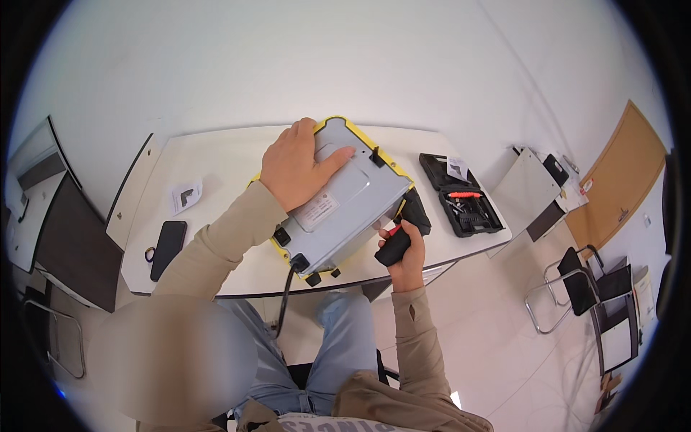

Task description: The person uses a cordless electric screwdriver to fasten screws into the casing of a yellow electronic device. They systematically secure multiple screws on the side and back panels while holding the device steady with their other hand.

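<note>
A grey metal appliance box [360,169] with yellow edging, black feet and a black power cord [286,302] is tilted up on the white table. My left hand [301,162] grips its upper left side, the thumb lying flat on the grey panel and the fingers curled over the far edge. My right hand [409,258] is wrapped round the handle of a black cordless screwdriver [414,212] with a red trigger. The screwdriver's head is at the right side of the box; whether its tip touches a screw is hidden.
An open black tool case [468,212] with bits and a red piece sits at the table's right. Left on the white table [223,155] are a black phone [168,241], a small ring-shaped object [150,254] and a printed leaflet [186,198]. Chairs [576,284] stand beyond.
</note>
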The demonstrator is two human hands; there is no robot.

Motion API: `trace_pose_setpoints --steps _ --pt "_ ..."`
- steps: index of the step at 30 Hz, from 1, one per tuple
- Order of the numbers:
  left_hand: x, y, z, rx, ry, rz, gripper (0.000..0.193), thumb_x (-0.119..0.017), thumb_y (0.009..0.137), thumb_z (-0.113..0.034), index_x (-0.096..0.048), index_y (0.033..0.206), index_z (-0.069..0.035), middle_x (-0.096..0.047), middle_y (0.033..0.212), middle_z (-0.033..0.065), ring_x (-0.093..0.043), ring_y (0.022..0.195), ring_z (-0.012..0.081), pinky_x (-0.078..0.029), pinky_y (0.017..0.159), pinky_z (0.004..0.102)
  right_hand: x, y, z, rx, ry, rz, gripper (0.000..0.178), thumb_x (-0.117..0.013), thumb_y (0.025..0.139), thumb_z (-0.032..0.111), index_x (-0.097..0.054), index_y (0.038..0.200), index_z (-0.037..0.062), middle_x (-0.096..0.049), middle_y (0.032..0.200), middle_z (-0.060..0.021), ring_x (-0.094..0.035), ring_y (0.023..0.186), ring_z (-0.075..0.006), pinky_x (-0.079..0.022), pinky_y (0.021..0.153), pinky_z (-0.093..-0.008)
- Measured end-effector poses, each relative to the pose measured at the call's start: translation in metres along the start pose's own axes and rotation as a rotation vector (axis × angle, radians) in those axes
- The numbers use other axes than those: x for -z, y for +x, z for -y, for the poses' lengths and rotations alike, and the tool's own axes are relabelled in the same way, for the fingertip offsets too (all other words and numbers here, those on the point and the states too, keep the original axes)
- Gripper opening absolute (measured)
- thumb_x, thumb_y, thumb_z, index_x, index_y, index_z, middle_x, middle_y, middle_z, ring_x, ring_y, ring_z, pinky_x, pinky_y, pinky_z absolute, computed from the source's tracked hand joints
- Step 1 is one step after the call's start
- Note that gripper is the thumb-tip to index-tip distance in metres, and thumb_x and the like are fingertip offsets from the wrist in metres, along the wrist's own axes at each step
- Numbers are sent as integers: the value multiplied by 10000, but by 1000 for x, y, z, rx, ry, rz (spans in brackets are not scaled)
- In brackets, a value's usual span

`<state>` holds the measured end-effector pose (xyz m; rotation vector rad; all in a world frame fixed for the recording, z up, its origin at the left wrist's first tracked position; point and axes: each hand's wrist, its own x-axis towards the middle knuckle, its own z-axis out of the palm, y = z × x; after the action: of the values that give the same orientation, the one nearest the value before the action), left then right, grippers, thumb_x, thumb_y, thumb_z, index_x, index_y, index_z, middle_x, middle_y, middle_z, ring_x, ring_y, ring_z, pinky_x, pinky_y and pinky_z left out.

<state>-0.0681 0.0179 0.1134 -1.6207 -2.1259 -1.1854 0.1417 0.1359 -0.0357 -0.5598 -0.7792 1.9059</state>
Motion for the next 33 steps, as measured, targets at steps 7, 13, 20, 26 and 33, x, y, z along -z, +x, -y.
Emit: trace_pose_setpoints --steps 7,13,20,26,33 --pt "-17 8 -45 -328 321 60 673 -680 816 -553 -527 1161 5 -593 1073 116 -573 985 254 -492 742 388 22 6 -30 -77 129 40 279 -608 904 285 -585 1061 56 -623 843 -87 -619 659 -230 -543 565 -353" --pt "-29 2 -41 -416 492 64 715 -718 757 -576 -533 1172 -24 -582 1092 80 -566 998 230 -495 732 375 13 5 -33 -109 94 126 314 -479 976 281 -620 1014 4 -656 809 -96 -628 621 -211 -548 555 -331" --pt "-25 -9 -33 -468 480 29 724 -743 733 -555 -533 1186 -30 -570 1117 75 -555 1020 237 -482 785 366 17 -4 -24 -183 119 207 302 -506 966 277 -609 1073 14 -671 878 -94 -643 660 -221 -559 552 -346" --pt "-31 -40 -31 -586 499 -74 723 -752 689 -540 -547 1174 -44 -559 1154 70 -538 1033 236 -459 825 365 16 -36 -13 -194 146 156 377 -593 897 227 -596 1231 52 -660 947 -80 -619 737 -186 -545 602 -340" --pt "-60 -88 -25 -651 499 -140 640 -765 636 -420 -565 1148 -93 -544 1140 59 -523 1064 251 -451 865 399 48 -44 -25 -144 -79 72 298 -596 895 202 -577 1140 36 -640 940 -92 -612 761 -201 -526 584 -338"
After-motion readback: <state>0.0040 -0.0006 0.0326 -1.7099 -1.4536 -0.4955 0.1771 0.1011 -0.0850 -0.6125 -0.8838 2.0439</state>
